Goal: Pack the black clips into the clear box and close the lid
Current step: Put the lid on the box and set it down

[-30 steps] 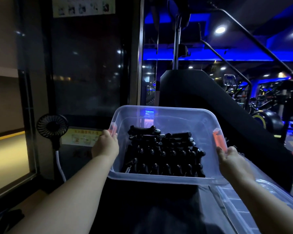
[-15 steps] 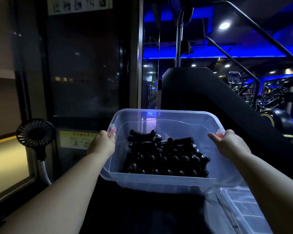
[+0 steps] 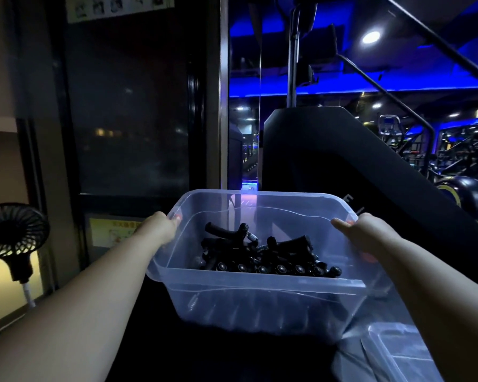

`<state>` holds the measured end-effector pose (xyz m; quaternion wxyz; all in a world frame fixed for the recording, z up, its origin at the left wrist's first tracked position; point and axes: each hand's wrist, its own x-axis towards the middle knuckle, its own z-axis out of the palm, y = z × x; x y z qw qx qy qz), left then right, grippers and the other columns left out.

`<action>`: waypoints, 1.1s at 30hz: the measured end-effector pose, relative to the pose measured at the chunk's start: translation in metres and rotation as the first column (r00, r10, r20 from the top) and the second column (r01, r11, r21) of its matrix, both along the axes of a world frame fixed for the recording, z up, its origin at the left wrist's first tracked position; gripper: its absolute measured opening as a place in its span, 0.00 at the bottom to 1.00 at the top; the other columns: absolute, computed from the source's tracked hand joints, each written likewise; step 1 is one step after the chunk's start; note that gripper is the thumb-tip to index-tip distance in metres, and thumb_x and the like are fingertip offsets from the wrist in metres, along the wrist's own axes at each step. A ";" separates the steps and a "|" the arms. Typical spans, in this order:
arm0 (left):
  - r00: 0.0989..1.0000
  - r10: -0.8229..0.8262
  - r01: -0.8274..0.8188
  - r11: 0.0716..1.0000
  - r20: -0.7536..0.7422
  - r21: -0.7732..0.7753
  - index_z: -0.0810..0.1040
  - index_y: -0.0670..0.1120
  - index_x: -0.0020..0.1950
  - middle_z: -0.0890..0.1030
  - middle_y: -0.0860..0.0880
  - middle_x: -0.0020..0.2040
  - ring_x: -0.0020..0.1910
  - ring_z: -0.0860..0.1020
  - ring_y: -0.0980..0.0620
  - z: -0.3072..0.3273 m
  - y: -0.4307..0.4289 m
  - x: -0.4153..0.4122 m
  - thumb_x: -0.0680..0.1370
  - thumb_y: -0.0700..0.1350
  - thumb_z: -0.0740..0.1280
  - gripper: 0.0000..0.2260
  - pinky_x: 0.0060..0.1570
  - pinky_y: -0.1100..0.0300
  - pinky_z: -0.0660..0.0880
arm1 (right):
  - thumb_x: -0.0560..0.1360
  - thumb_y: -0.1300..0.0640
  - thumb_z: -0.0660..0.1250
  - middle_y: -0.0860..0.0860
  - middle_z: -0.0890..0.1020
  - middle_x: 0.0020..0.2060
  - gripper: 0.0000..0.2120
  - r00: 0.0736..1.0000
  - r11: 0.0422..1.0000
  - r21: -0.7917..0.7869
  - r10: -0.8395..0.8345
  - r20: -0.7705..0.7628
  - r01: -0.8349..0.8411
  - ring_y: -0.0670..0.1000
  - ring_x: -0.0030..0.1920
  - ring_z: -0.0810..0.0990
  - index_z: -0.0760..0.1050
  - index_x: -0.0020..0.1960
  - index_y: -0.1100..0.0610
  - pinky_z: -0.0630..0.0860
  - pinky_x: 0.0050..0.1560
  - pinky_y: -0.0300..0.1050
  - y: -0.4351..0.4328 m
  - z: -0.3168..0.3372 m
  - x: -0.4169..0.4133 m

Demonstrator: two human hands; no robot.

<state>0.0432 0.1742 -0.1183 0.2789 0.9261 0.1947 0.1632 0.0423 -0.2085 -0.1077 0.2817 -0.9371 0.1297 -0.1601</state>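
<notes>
A clear plastic box is held up in front of me, with no lid on it. Several black clips lie piled inside, some with silver springs showing. My left hand grips the box's left rim, fingers curled over the edge. My right hand grips the right rim the same way. The clear lid lies flat at the lower right, below the box.
A black desk fan stands at the left by a dark glass door. Right behind the box rises a large black gym machine. A dark surface lies under the box.
The box has risen and tilted, so the clips now sit lower in view and have shifted. My right hand moved from under the rim to grip its top edge.
</notes>
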 end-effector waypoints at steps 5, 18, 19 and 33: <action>0.997 -0.043 0.047 0.997 -0.069 0.062 0.73 0.36 0.63 0.79 0.37 0.57 0.54 0.77 0.38 0.000 0.008 0.026 0.80 0.62 0.52 0.30 0.48 0.53 0.68 | 0.76 0.36 0.61 0.54 0.73 0.31 0.27 0.997 0.996 -0.083 -0.017 -0.073 0.011 0.56 0.34 0.75 0.69 0.34 0.60 0.71 0.41 0.45 -0.002 0.000 0.031; 0.986 -0.066 0.068 0.998 -0.155 0.006 0.73 0.37 0.63 0.78 0.36 0.56 0.52 0.76 0.39 -0.014 0.016 0.073 0.81 0.59 0.53 0.26 0.47 0.53 0.66 | 0.76 0.38 0.62 0.56 0.74 0.32 0.25 0.968 0.987 -0.159 -0.023 -0.252 -0.018 0.55 0.31 0.73 0.71 0.43 0.62 0.67 0.33 0.45 -0.006 -0.005 0.081; 0.986 -0.080 0.075 0.996 -0.146 -0.041 0.74 0.38 0.61 0.79 0.37 0.54 0.49 0.76 0.40 -0.016 0.018 0.072 0.81 0.59 0.54 0.25 0.47 0.53 0.66 | 0.76 0.38 0.63 0.55 0.73 0.31 0.24 0.967 0.989 -0.148 -0.032 -0.253 -0.006 0.55 0.30 0.72 0.68 0.42 0.61 0.67 0.33 0.46 -0.006 -0.006 0.081; 0.974 -0.104 0.030 0.940 -0.202 -0.340 0.73 0.47 0.46 0.80 0.47 0.42 0.41 0.78 0.46 0.005 0.005 0.040 0.74 0.72 0.49 0.30 0.40 0.53 0.73 | 0.80 0.47 0.52 0.63 0.78 0.52 0.19 0.936 0.998 -0.064 -0.037 -0.349 0.015 0.60 0.46 0.75 0.68 0.58 0.62 0.69 0.44 0.49 -0.003 0.002 0.073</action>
